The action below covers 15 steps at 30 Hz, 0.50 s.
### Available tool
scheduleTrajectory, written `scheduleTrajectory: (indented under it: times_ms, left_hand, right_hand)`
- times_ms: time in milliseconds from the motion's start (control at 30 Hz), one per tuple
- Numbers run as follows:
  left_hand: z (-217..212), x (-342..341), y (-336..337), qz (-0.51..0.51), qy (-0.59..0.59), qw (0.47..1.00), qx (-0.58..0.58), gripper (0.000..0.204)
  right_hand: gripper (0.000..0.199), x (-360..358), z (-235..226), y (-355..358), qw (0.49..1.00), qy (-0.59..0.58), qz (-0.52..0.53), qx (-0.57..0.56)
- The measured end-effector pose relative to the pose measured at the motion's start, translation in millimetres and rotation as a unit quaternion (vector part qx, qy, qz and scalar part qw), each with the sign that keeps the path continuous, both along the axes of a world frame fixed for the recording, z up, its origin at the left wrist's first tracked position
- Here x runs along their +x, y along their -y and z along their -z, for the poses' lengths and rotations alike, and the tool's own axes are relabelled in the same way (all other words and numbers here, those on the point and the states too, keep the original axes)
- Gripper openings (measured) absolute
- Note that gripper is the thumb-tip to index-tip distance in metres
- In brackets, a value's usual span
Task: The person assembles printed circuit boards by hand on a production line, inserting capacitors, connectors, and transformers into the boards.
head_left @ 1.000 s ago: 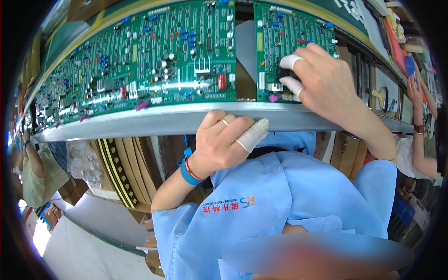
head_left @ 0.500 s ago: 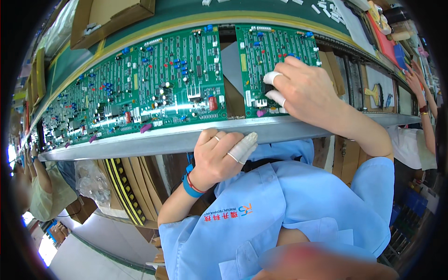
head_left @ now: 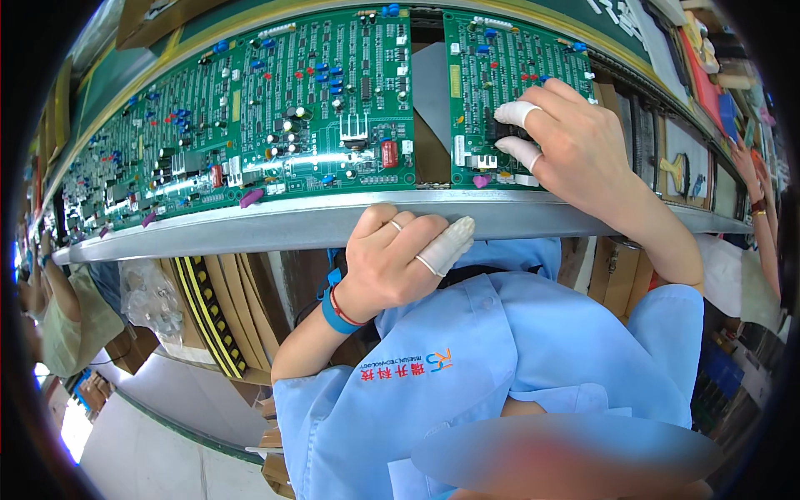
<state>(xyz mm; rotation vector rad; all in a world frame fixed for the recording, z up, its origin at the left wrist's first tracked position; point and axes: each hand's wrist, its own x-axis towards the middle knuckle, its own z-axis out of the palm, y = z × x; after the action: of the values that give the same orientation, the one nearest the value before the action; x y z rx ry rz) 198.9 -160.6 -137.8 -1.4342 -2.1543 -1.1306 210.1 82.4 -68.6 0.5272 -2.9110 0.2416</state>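
A green circuit board [head_left: 468, 92] lies on the line at right, crowded with small components. My right hand [head_left: 579, 142] reaches over it, thumb and a finger in white finger cots pinching a black component [head_left: 502, 130] low on the board; its exact kind is hard to make out. A white connector and a small silver heat sink [head_left: 482, 161] sit just below the fingertips. My left hand [head_left: 400, 258] is curled against the front of the metal rail [head_left: 333, 218]. White cots cover some of its fingers, and whatever it may hold is hidden.
More green boards [head_left: 325, 100] stand in a row to the left, beyond a gap. Purple clips [head_left: 252, 197] sit along the rail. A cardboard box [head_left: 158, 21] is at the far left. At the right edge another person's hands [head_left: 746, 167] show.
The view has shifted, so the boards and rail sit higher in the picture. My right hand keeps its pinch at the black component; my left hand stays curled by the rail.
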Motion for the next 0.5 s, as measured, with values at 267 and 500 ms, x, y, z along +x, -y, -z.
scheduleTrajectory:
  times_ms: [267,500]
  left_hand:
    - [0.2,-1.9,-1.0,-0.002,-0.012,1.0,0.002,0.035]
    - [-4.3,-7.2,-2.3,0.014,-0.037,0.999,0.016,0.034]
  right_hand:
    - [0.031,-0.9,-4.8,1.2,1.0,0.011,-0.016,0.012]
    - [0.02,-95.0,-24.0,-99.6,0.983,-0.076,0.141,-0.085]
